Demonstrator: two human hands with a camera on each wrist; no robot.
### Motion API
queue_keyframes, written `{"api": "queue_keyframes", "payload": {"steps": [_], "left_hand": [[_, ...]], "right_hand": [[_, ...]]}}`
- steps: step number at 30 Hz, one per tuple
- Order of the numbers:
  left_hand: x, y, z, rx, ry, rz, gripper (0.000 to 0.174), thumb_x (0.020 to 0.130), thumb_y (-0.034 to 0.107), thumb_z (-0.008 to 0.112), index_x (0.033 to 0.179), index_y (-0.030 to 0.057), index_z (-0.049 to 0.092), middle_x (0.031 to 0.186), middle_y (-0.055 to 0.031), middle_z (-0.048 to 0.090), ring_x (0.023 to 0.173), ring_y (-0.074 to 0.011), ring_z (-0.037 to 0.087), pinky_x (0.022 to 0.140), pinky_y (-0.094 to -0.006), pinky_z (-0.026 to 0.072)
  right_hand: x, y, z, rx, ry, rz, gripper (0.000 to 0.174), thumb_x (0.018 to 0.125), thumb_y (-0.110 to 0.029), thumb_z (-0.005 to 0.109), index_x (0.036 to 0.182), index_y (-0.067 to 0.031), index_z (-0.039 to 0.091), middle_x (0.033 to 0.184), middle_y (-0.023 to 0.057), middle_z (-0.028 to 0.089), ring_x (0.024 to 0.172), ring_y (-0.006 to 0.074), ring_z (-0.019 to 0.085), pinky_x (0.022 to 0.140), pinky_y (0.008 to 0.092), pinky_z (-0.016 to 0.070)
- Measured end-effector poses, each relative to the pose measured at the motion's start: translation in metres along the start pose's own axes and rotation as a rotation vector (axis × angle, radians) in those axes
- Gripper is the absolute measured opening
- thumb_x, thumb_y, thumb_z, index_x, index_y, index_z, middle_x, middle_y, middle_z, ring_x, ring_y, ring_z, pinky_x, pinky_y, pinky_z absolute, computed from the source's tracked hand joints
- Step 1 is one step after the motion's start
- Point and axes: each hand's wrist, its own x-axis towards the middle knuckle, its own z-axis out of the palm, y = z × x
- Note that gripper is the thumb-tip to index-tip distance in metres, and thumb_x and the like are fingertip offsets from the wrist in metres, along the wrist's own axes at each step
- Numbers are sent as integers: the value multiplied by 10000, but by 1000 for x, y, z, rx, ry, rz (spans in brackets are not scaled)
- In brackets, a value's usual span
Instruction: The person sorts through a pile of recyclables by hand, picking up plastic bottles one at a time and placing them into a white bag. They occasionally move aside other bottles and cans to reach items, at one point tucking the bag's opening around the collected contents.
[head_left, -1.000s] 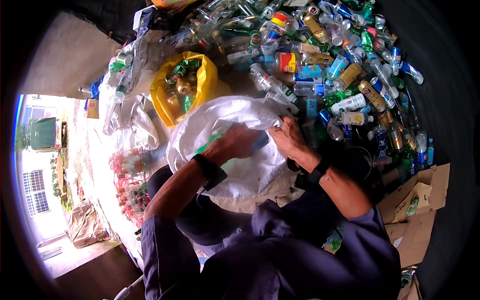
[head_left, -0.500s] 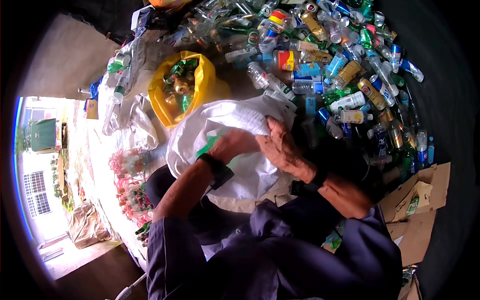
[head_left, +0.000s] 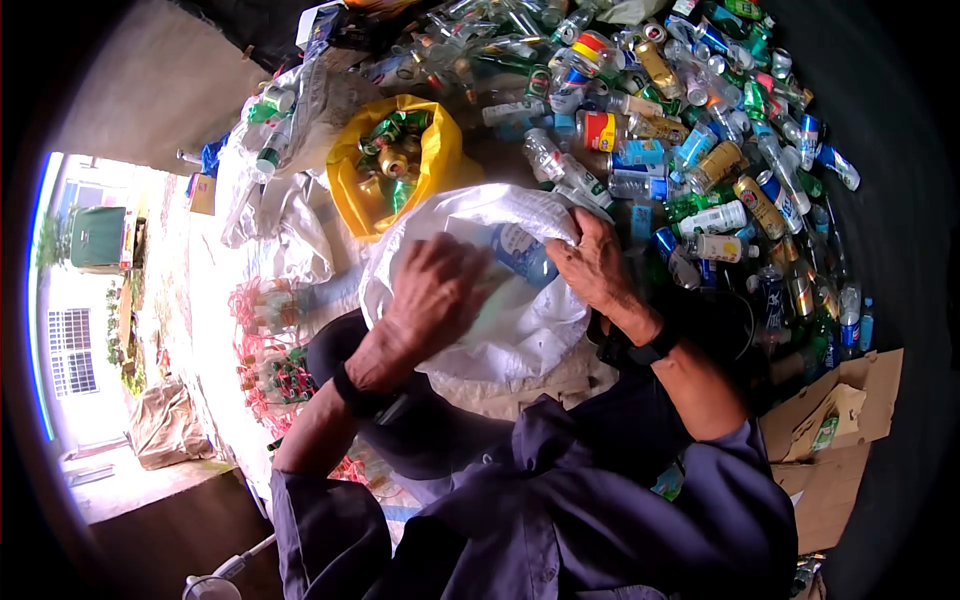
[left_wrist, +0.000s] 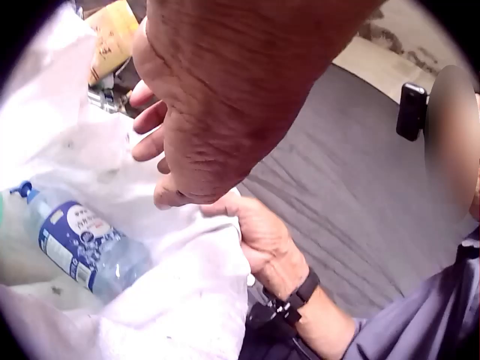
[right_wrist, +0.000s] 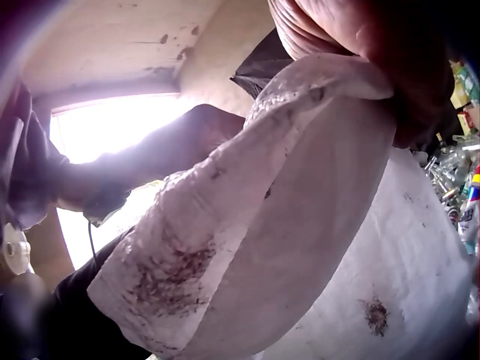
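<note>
A white woven sack point(head_left: 450, 335) stands with its mouth wide. My right hand point(head_left: 595, 265) grips its rim, the cloth pinched between thumb and fingers. Inside the sack lies a clear plastic bottle point(left_wrist: 82, 244) with a blue label and blue cap; it also shows against the inner wall in the head view. My left hand point(head_left: 440, 290) is over the sack's mouth, blurred there. The left wrist view shows its fingers point(left_wrist: 150, 142) loosely bent, holding nothing, apart from the bottle. In the right wrist view the sack's folded, stained edge hangs from the right hand point(right_wrist: 375, 45).
Behind the sack stands a yellow bag point(head_left: 345, 170) of cans and bottles. A large heap of bottles and cans point(head_left: 720, 165) spreads at the back right. Cardboard point(head_left: 830, 450) lies at the right, red netting with bottles point(head_left: 265, 380) at the left, another white sack point(head_left: 290, 240) beyond.
My left hand has come up out of the sack toward the left, uncovering the blue-labelled bottle. The right hand has shifted along the rim and still holds it. The head view has tilted slightly.
</note>
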Motion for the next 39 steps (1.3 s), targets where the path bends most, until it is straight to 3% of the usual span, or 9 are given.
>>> {"api": "queue_keyframes", "payload": {"steps": [7,9,12,14,21,23,30,35,39], "left_hand": [[-14,-73,11,140,85,-238,808,726,301,808,1417,58,466,1415,-227,506,1290,-393,495,1036,-484,415],[-11,-87,18,-90,-284,-505,757,764,254,754,1432,61,454,1306,-244,594,1181,-390,593,968,-471,482],[-20,-110,59,-173,-94,-410,431,816,197,650,1211,27,621,1011,-227,686,927,-407,671,807,-473,538],[-21,-113,61,-545,61,-477,234,836,184,611,981,36,720,861,-194,686,811,-369,677,708,-425,546],[-52,-103,-12,-1048,332,-192,200,855,105,584,982,12,708,794,-106,664,676,-207,635,612,-290,514],[-58,-110,19,-1580,274,-677,190,871,93,616,989,-37,692,844,-54,687,674,-84,607,610,-230,486],[-66,-100,43,-1546,148,-724,254,835,183,658,958,-38,679,733,-33,617,642,-105,564,582,-256,445],[-61,-95,25,-1504,240,-629,294,836,199,650,957,-69,663,757,-61,622,674,-123,579,601,-271,457],[-56,-91,32,-1570,287,-668,292,857,173,660,1060,-38,656,837,-40,665,707,-94,588,628,-240,473]], "right_hand": [[7,9,17,-66,200,-301,221,815,-151,704,945,5,617,819,169,568,826,394,574,799,449,459],[16,-4,-1,9,-32,-102,171,816,-95,701,946,2,646,797,101,605,756,263,605,743,389,476],[27,-25,-16,234,-156,94,154,819,-31,683,969,3,690,819,-15,670,743,36,550,661,245,471],[33,-30,-17,317,-95,161,169,820,-55,706,967,26,686,830,8,691,738,62,578,670,263,485],[62,-74,-59,461,-4,278,208,840,-59,701,1032,15,725,891,25,721,754,49,607,692,233,497],[65,-56,-55,441,-17,266,208,842,-81,701,1024,19,719,886,40,724,766,73,619,706,241,497],[57,-65,-32,-84,-379,299,471,841,-178,728,1246,35,614,1121,177,679,983,265,646,880,371,507],[55,-146,-24,-484,-46,-239,501,812,-189,789,1217,45,608,1116,210,651,987,367,647,839,421,523],[46,-153,14,-437,-551,-245,343,866,-220,723,1063,56,672,941,227,668,801,340,674,706,417,534]]}}
